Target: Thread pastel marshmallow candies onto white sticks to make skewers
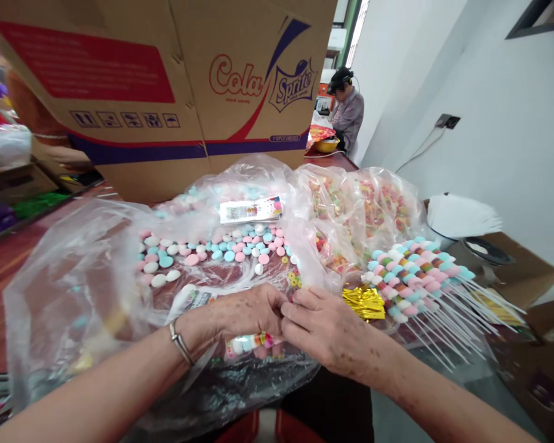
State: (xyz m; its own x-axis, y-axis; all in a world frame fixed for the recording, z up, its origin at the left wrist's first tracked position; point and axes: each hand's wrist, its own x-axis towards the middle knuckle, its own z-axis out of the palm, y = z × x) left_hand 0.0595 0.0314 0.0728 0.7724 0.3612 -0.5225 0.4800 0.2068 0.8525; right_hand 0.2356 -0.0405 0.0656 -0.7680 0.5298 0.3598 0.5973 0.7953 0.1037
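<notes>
Hands are meeting at the near edge of the counter, fingertips pressed together over a small wrapped candy skewer. The left hand, wearing a thin bracelet at the wrist, is pinching with its fingers drawn together on the wrapping, and the right hand is facing it, its fingers likewise closing on the same spot. The candy skewer is lying just beneath the left hand, its pastel pieces showing below the palm; whether the fingers are gripping the stick itself or only the wrapper is hidden.

Just right of the right hand, a bunch of gold twist ties is resting on the plastic. Beyond it, a heap of finished skewers is lying with the white sticks fanning out to the right. Ahead of the hands, loose pink, blue and white candies are sitting in an open clear plastic bag, with a printed label lying farther back. More bagged sweets are piled behind the skewers. A big cardboard box printed with drink logos is standing across the back of the counter. Far off, another person is sitting at a table by the wall.
</notes>
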